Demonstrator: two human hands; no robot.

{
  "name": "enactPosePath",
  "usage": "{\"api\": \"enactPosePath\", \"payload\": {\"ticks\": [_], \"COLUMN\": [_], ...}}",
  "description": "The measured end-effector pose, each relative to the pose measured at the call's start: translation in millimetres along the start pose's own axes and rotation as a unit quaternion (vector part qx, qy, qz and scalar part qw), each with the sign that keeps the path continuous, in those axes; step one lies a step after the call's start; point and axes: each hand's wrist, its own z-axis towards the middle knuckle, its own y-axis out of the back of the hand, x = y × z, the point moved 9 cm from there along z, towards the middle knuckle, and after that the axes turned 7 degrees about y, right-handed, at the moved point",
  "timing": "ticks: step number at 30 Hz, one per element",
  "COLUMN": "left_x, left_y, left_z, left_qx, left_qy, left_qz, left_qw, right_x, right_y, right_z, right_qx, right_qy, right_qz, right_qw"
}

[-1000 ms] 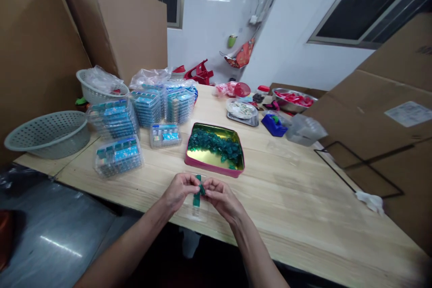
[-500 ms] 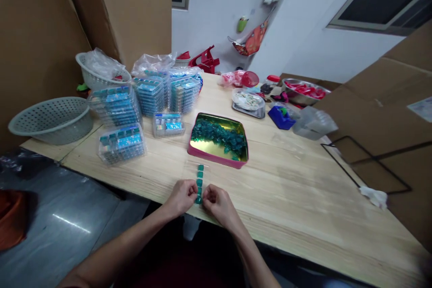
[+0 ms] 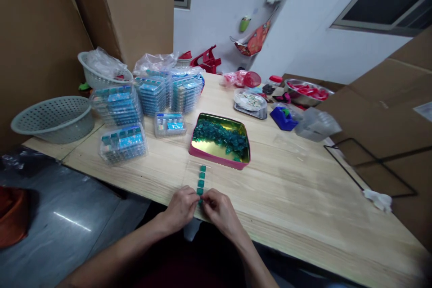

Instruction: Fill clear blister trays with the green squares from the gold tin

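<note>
Teal squares (image 3: 201,183) sit in a straight line on a clear plastic strip (image 3: 193,175), which lies on the wooden table (image 3: 286,184) and runs away from the hands. Five show, evenly spaced, the nearest partly hidden by fingers.

The left hand (image 3: 180,210) and right hand (image 3: 219,213) lie on either side of the strip's near end, backs up, with their fingers curled inward and meeting at the lowest square. Neither hand is spread open or balled into a fist. Whether the fingers pinch the square, the strip or both cannot be told.

Just ahead of the hands, almost touching the strip's far end, is a pink tin (image 3: 219,163) with a gold lining, holding a heap of loose teal squares (image 3: 219,137). Ahead and to the left stand clear boxes (image 3: 123,144) and taller stacks of them (image 3: 151,95), all filled with teal and blue items. Beyond those are a gray colander (image 3: 52,119) and a white basket (image 3: 97,78). Ahead and to the right lie a steel tray (image 3: 250,110), a blue stand (image 3: 282,119), a clear tub (image 3: 317,124) and a steel bowl (image 3: 308,90) of red pieces.
</note>
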Motion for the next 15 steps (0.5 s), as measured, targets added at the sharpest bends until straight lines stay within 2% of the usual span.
{"api": "enactPosePath", "payload": {"ticks": [5,8,11,15], "left_x": [-0.5,-3.3,-0.4,7.1], "left_y": [-3.0,-4.4,-2.1,-1.0], "left_z": [0.5,-3.8,-6.5,-5.2], "left_qx": [0.012,0.011,-0.012,-0.036], "left_qy": [0.002,-0.003,0.015,0.041], "left_qz": [0.037,0.045,0.007,-0.041], "left_qw": [0.999,0.999,1.0,0.998], "right_x": [4.3,3.3,3.2,9.1], "right_y": [-2.6,0.1,7.7,1.5], "right_z": [-2.5,-2.2,-2.7,-4.8], "right_qx": [0.014,0.011,-0.023,-0.002], "right_qy": [0.036,0.038,0.039,0.075], "right_qz": [-0.027,-0.006,0.03,0.029], "right_qw": [0.999,0.999,0.998,0.997]}}
